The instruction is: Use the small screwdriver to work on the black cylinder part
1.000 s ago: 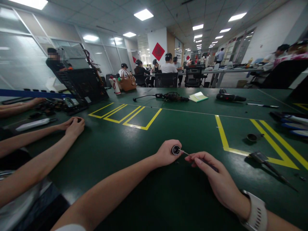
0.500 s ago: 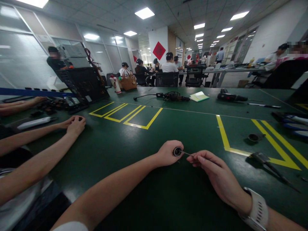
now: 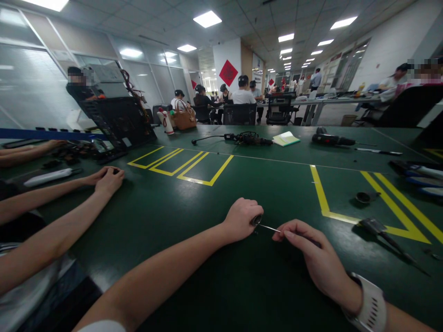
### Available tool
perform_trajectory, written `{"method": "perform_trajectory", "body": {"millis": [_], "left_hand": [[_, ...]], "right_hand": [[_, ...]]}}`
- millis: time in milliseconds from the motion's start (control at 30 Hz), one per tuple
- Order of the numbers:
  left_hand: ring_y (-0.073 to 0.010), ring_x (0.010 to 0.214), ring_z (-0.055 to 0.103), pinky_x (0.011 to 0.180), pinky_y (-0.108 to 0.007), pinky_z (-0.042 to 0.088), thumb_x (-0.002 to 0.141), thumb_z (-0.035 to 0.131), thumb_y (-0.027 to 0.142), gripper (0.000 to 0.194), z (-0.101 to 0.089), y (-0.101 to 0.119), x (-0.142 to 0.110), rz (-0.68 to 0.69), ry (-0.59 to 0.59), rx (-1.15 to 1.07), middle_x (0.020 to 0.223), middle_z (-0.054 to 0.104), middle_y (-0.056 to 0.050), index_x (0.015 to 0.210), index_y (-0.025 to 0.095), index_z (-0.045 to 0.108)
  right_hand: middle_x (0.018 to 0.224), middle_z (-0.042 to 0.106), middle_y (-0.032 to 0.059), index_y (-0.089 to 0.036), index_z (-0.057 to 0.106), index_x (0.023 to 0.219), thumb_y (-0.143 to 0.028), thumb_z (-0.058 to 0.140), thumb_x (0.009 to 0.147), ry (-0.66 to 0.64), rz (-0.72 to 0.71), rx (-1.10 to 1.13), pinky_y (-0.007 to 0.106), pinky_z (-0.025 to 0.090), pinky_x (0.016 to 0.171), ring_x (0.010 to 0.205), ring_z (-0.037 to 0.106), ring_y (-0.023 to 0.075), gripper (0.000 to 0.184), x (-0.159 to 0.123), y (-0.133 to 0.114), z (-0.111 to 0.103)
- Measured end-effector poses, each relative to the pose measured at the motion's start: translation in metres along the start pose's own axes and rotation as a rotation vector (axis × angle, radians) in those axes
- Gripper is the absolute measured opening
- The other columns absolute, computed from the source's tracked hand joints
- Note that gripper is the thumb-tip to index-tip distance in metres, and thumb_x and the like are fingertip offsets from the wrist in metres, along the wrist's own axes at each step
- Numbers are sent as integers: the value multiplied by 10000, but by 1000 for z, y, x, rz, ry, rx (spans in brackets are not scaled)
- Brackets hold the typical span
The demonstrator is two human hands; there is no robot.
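A: Which step does the person seem to be on?

B: Probably working with a slim tool (image 3: 271,228) at the mouth of a dark hollow cylinder (image 3: 256,220). The left hand (image 3: 240,219) is wrapped around the cylinder over the table (image 3: 166,207), with the open end uncovered.

A: And the right hand (image 3: 311,251)?

B: It pinches the slim tool to the right of the cylinder, the thin end pointing at the rim. Whether the tip sits inside or only meets the edge cannot be told.

A: What would the next move call for?

B: Seemingly a firm left grip, with the tip lined up to the opening lest it slip off.

A: Anything nearby?

B: A dark cup-like part (image 3: 363,198) lies well to the right of the cylinder.
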State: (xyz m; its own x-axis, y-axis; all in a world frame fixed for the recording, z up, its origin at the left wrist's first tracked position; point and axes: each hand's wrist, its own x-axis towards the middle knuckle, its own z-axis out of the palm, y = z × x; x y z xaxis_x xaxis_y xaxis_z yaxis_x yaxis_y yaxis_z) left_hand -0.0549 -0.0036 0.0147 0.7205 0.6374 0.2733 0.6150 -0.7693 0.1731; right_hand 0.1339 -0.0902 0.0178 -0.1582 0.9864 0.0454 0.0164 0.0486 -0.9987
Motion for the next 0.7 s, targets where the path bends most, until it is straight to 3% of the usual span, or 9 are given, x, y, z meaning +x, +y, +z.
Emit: {"method": "perform_trajectory", "body": {"millis": [167, 500, 700], "left_hand": [[-148, 724, 490, 652, -270, 314, 786, 503, 97, 77, 0, 1, 0, -8, -6, 40, 758, 560, -11, 767, 163, 538], [-157, 700, 453, 635, -290, 282, 831, 472, 155, 117, -4, 4, 0, 86, -20, 199, 737, 535, -18, 733, 170, 533], [-168, 706, 451, 629, -301, 279, 835, 455, 139, 124, -7, 1, 0, 56, -29, 270, 747, 531, -29, 751, 170, 541]], "right_hand": [[842, 677, 52, -203, 672, 816, -374, 550, 850, 44, -29, 16, 376, 445, 796, 880, 602, 242, 213, 1, 2, 0], [873, 671, 41, -214, 662, 837, -370, 513, 868, -18, -9, -118, 368, 420, 804, 896, 590, 235, 218, 2, -1, 2], [815, 663, 37, -209, 658, 791, -371, 512, 860, -15, -13, -132, 357, 415, 751, 837, 586, 232, 229, 1, 1, 1]]}}
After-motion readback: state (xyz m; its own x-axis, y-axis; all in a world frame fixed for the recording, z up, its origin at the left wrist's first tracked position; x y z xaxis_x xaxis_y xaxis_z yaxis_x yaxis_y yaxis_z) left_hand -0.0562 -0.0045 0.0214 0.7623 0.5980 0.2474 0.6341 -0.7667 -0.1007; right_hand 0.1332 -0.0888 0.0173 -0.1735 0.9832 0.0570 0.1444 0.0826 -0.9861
